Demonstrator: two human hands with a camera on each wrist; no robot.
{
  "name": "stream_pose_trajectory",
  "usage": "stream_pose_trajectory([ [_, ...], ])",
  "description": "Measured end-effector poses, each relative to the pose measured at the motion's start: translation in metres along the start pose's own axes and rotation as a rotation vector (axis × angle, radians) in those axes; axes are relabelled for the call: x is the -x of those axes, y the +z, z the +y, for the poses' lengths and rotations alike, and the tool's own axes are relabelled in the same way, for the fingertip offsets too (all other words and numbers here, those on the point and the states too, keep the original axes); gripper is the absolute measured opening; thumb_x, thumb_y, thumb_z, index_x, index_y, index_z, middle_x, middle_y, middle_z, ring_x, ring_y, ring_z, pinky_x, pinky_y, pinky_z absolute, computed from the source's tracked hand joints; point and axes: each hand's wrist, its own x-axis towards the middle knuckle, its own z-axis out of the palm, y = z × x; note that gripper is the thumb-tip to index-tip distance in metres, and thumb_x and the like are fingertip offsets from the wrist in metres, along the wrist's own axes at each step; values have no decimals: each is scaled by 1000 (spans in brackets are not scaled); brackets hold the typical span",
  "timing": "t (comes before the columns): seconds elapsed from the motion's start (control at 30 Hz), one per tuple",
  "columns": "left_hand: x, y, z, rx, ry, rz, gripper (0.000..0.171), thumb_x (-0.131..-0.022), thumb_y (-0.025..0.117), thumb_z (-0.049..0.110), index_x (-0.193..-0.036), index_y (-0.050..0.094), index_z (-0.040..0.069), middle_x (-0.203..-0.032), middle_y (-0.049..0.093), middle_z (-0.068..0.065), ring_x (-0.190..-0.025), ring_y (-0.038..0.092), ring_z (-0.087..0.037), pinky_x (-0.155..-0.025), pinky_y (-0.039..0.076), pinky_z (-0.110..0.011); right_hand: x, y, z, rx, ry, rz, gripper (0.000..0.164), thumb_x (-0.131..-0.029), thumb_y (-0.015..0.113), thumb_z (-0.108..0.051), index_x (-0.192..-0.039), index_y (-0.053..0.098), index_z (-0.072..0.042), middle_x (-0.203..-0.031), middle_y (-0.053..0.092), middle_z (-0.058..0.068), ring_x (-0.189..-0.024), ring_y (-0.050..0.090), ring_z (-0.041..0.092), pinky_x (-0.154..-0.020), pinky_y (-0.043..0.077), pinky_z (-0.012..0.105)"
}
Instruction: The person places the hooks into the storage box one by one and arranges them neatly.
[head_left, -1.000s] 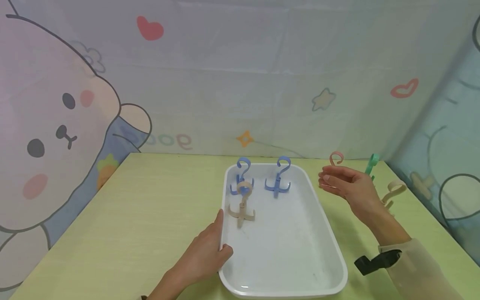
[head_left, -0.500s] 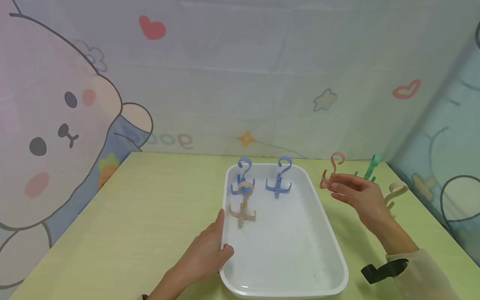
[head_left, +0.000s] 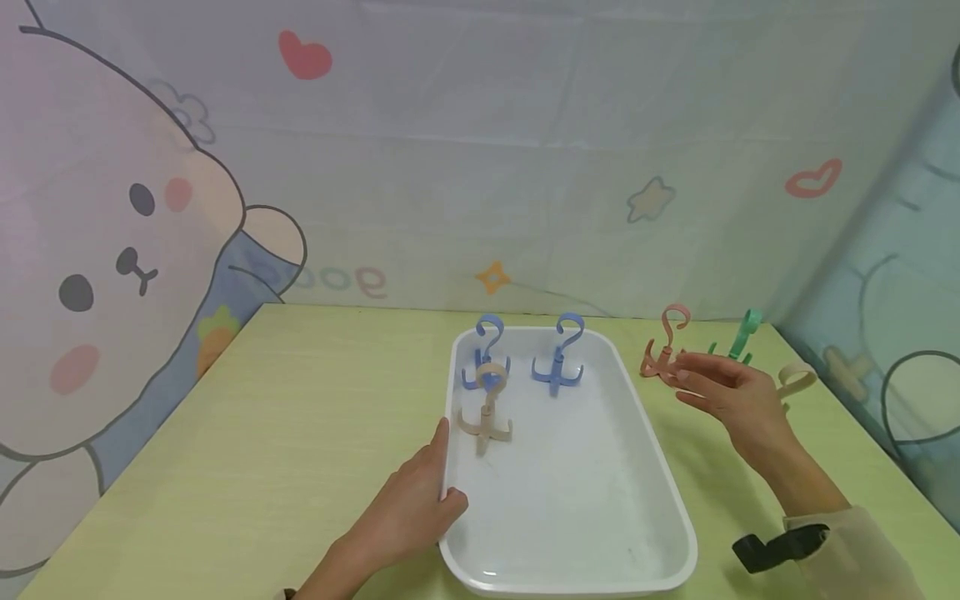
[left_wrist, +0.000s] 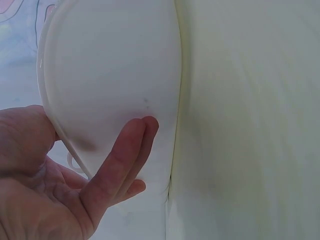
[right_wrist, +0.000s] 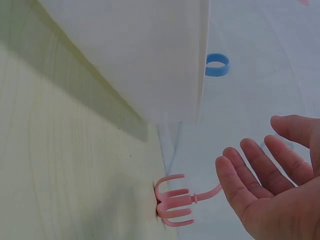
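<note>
The right hand (head_left: 738,408), fingers loosely bent and holding nothing, is just beside a smooth pink hook (head_left: 663,360), upright on the faintly grained table (head_left: 300,433), with upturned prongs beneath a curled neck. It partly hides a cream hook (head_left: 797,379); a green hook (head_left: 742,335) stands behind. The left hand (head_left: 408,508) grips the rounded white tray (head_left: 562,483) by its side, where a beige hook (head_left: 486,419) partly blocks one of two blue hooks (head_left: 557,372).
</note>
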Motion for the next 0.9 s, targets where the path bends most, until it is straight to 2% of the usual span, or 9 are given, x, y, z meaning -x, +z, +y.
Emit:
stream_pose_trajectory([
  [0.13,-1,0,-1,-4,1,1,89,-89,61,10,-164,19,-10,-159,46,-30,-129,60,-34,-104,53,-54,2,-6,3,-5,10,4,21,-99,72,-11,-118,78,-17,-109,78,-14,-98,76,3,-85,61,24],
  [0.27,-1,0,-1,-7,0,1,89,-89,61,10,-165,19,-9,-158,47,-30,-127,61,-33,-103,54,-53,2,-11,4,-29,24,15,20,-99,71,-9,-114,79,-21,-108,79,-13,-98,77,4,-84,62,24],
  [0.57,0,1,0,-4,-1,-3,88,-89,60,10,-165,18,-9,-157,48,-30,-125,61,-32,-102,54,-51,5,-18,10,-95,20,14,22,-100,68,-4,-109,80,-21,-103,81,-8,-94,78,8,-82,62,25],
  [0.9,-1,0,-1,2,13,3,90,-88,62,9,-165,19,-9,-154,50,-30,-122,62,-32,-99,56,-51,8,-33,14,-49,9,27,20,-101,68,-8,-110,79,-23,-104,80,-10,-95,78,7,-82,62,24],
])
